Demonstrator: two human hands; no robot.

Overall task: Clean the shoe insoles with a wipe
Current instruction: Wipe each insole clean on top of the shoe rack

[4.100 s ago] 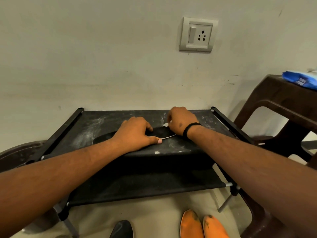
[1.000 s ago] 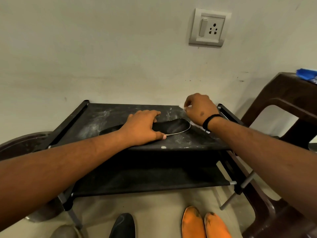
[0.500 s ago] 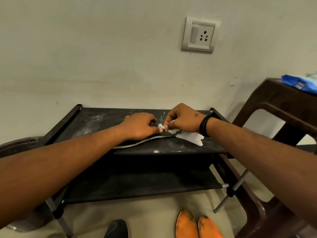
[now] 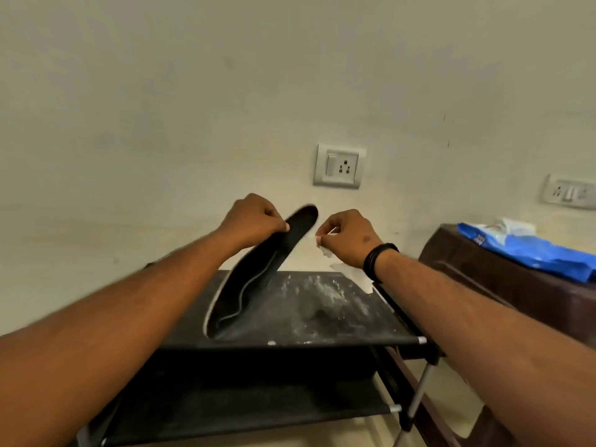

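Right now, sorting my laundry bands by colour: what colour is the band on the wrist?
Black, on the right wrist, seen in the head view.

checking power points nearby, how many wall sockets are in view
2. One socket plate is on the wall just above the hands; a second plate is at the far right edge, above the brown stool. Others may lie outside the frame.

Insole (image 4: 258, 272) now lifted off the rack (image 4: 322, 317), tilted up in left hand (image 4: 254, 222).
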